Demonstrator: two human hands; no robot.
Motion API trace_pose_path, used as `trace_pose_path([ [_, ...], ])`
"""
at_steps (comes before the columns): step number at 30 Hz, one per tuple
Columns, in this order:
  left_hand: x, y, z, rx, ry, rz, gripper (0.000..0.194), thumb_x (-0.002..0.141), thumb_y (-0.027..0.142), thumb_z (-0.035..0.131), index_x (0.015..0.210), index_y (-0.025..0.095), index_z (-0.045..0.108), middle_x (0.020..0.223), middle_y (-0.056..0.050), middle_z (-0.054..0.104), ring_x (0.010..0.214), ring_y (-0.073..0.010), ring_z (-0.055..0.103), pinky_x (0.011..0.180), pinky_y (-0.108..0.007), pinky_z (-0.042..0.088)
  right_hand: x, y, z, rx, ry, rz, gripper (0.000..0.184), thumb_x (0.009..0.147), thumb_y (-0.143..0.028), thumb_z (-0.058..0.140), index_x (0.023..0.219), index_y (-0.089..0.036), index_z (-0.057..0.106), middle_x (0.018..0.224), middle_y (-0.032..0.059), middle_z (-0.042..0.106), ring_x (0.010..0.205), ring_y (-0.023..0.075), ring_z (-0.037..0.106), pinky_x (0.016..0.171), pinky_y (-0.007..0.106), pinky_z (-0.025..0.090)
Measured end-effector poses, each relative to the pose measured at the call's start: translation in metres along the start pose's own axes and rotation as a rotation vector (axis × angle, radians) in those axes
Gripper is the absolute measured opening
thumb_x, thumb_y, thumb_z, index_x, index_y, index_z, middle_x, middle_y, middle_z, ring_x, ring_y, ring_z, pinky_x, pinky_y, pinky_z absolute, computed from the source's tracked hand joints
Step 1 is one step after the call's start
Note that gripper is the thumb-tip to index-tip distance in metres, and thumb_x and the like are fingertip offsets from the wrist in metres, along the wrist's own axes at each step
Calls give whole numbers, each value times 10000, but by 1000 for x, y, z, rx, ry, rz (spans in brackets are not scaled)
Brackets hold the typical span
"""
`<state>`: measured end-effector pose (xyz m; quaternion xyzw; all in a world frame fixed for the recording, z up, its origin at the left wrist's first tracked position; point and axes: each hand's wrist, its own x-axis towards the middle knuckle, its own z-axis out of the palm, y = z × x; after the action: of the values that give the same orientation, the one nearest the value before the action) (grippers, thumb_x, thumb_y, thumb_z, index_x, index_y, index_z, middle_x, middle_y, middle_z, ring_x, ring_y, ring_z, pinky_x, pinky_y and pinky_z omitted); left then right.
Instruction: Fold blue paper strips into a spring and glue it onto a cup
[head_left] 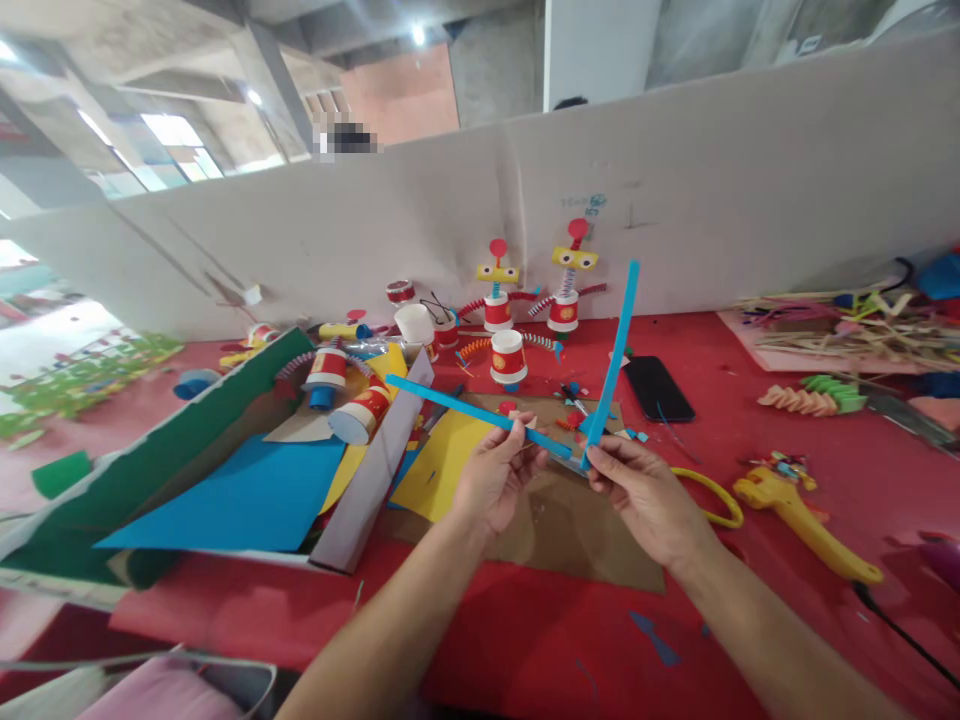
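My left hand (pixel 495 480) pinches a long blue paper strip (pixel 450 403) that points up to the left. Between the thumb and fingers of my right hand (pixel 645 490) is a second blue paper strip (pixel 619 350), standing steeply upward. The lower ends of the strips come close together between my hands; whether they touch, I cannot tell. Below them lies a brown cardboard sheet (pixel 555 540), with a yellow paper sheet (pixel 431 470) at its left. Paper-cup figures (pixel 498 312) with coiled paper arms stand behind my hands.
A box (pixel 375 480) at left holds blue paper (pixel 232 490) and more cup figures. To the right lie a black phone (pixel 660 388), a yellow glue gun (pixel 806 520) with a cord, and folded paper strips (pixel 799 402). A white partition (pixel 420 220) rises behind the red table.
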<state>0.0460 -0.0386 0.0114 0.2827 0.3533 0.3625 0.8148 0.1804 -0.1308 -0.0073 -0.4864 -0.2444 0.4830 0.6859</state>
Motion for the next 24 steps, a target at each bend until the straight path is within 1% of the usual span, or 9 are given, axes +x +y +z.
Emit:
trace_pose_path([
  [3, -1, -5, 10, 14, -45, 36, 122, 736, 165, 703, 841, 127, 655, 777, -25, 661, 678, -96, 639, 682, -223, 547, -1, -1, 0, -74, 23, -68, 201, 634, -363, 788, 699, -202, 686, 632, -12, 599, 597, 109, 532, 545, 229, 431],
  [6, 1, -12, 9, 18, -66, 46, 174, 645, 124, 765, 778, 122, 653, 751, -13, 654, 679, -93, 634, 687, -217, 543, 1, -1, -3, -156, 71, -142, 209, 671, -385, 756, 743, -199, 694, 657, 0, 615, 616, 128, 553, 551, 241, 442],
  [8, 3, -15, 5, 27, -81, 41, 212, 606, 121, 789, 773, 128, 658, 733, -7, 653, 683, -95, 634, 707, -226, 537, 3, 0, -5, -180, 78, -140, 218, 674, -393, 752, 748, -197, 692, 677, 7, 633, 618, 136, 571, 559, 253, 458],
  [10, 2, -18, 2, 66, -109, 66, 232, 588, 129, 799, 779, 138, 668, 714, -2, 658, 684, -102, 634, 711, -234, 526, 4, 3, -6, -190, 78, -125, 221, 664, -394, 760, 731, -197, 684, 691, 5, 650, 627, 141, 590, 596, 269, 483],
  [14, 0, -21, -1, 247, -160, 148, 198, 601, 176, 792, 773, 137, 703, 721, -25, 691, 692, -119, 630, 700, -239, 490, 4, 9, -6, -234, 70, -115, 220, 656, -390, 768, 719, -198, 682, 705, 3, 669, 665, 149, 613, 679, 293, 508],
  [17, -1, -24, -1, 305, -149, 154, 207, 591, 211, 795, 769, 139, 718, 719, -31, 696, 691, -128, 627, 716, -258, 482, 3, 11, -6, -276, 77, -125, 224, 661, -396, 764, 728, -196, 686, 702, 12, 672, 666, 157, 616, 679, 304, 513],
  [24, -2, -24, -1, 312, -126, 177, 208, 549, 240, 808, 715, 154, 717, 649, -21, 670, 631, -129, 605, 678, -276, 481, 1, 14, -7, -313, 81, -136, 221, 660, -393, 766, 752, -204, 700, 710, 10, 683, 655, 159, 629, 673, 309, 521],
])
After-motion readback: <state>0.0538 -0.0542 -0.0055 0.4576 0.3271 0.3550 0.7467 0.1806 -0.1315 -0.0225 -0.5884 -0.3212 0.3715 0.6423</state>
